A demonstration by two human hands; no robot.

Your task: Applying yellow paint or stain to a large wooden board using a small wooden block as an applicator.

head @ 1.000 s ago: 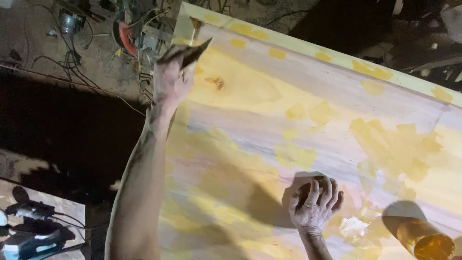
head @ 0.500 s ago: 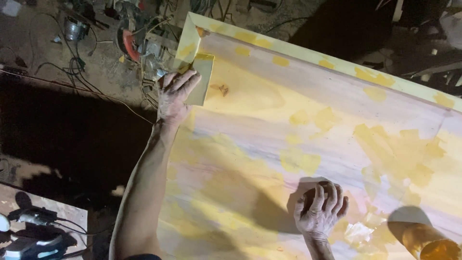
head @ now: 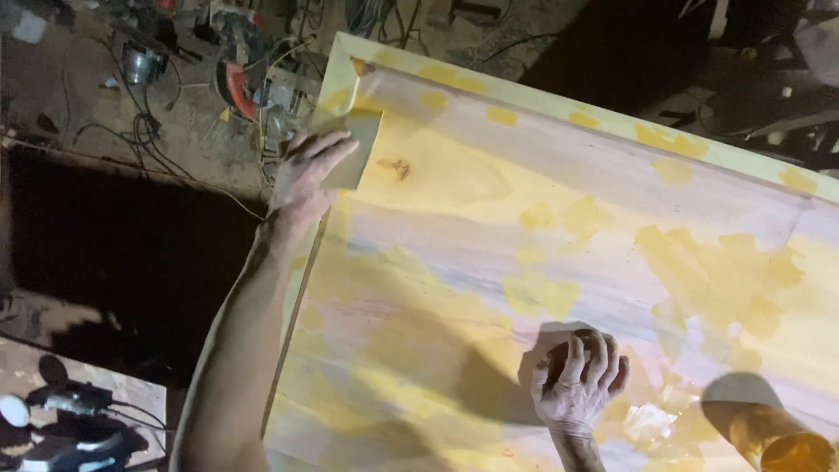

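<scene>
Your left hand point(head: 306, 175) presses a flat putty scraper point(head: 357, 150) near the far-left corner of the wooden panel point(head: 542, 227), fingers closed on its edge. Your right hand point(head: 578, 378) rests curled on the panel, contents unclear. An orange cup point(head: 782, 441) stands just beside it.

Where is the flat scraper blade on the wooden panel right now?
In the head view, the scraper blade lies flat near the upper left corner of the wooden panel, held by the left hand, just left of a small dark knot.
</scene>
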